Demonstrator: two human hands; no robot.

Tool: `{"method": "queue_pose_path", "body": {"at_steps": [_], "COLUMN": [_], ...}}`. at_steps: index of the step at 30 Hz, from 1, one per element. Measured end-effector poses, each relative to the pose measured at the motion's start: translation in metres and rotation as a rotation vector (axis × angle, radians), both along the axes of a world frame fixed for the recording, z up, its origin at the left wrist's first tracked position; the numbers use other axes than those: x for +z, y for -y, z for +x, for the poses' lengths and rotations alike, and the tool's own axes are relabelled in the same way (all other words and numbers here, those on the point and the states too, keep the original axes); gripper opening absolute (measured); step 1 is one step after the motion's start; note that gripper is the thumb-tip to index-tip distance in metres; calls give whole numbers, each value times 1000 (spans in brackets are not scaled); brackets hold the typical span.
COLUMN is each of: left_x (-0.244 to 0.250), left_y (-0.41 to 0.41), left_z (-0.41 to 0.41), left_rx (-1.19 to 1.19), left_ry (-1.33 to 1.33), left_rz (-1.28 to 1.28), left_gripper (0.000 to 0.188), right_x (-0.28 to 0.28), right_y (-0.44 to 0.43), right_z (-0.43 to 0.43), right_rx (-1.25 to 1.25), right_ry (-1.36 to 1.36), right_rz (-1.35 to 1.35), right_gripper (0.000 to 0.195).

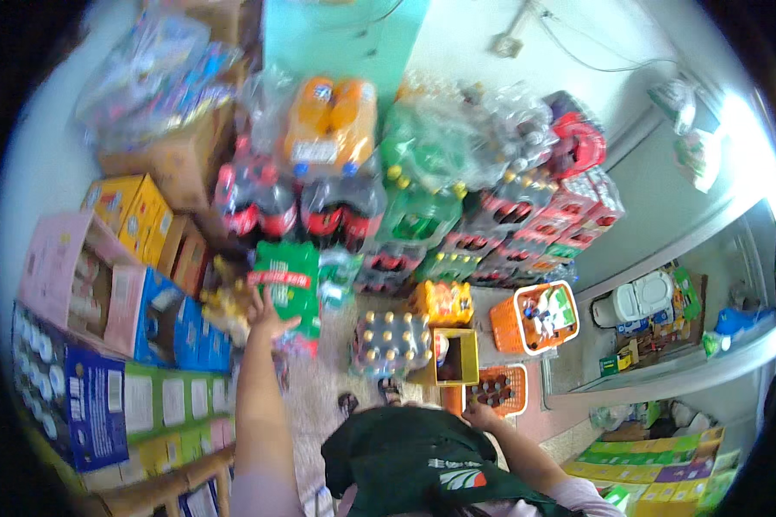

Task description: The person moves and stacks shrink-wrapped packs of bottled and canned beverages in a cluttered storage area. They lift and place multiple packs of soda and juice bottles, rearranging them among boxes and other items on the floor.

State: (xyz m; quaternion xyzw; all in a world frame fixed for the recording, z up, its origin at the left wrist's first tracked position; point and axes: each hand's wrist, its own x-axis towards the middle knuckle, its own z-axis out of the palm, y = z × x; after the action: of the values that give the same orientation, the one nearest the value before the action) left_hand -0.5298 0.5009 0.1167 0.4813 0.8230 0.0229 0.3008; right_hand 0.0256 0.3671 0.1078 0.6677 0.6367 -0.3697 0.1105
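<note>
My left hand [268, 318] is stretched forward with its fingers apart, against or just over the lower part of a green shrink-wrapped pack [288, 263] with a red band. Whether it touches the pack I cannot tell. My right hand [480, 415] hangs low by my dark green apron [420, 446], beside an orange basket [522, 395] holding dark bottles. Its fingers are partly hidden and blurred. A pack of dark bottles with pale caps [388, 339] stands on the floor before my feet. Next to it is an open yellow box [456, 378].
Wrapped cola bottles [343, 210], green bottles [420, 216] and orange drinks [330, 123] are stacked along the wall. Cartons on the left include a pink box [58, 271] and a blue box [149, 323]. Another orange basket [504, 323] stands right, near a glass door [653, 258].
</note>
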Motion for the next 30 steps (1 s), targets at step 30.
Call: {"method": "queue_pose_path", "body": {"at_steps": [30], "left_x": [11], "left_y": [-3], "left_z": [8], "left_rx": [5], "left_ry": [-20], "left_rz": [-67], "left_gripper": [122], "right_x": [399], "right_y": [-51], "right_z": [-183], "right_rx": [1490], "right_ry": [-1544], "right_rz": [-151], "right_gripper": [84]}}
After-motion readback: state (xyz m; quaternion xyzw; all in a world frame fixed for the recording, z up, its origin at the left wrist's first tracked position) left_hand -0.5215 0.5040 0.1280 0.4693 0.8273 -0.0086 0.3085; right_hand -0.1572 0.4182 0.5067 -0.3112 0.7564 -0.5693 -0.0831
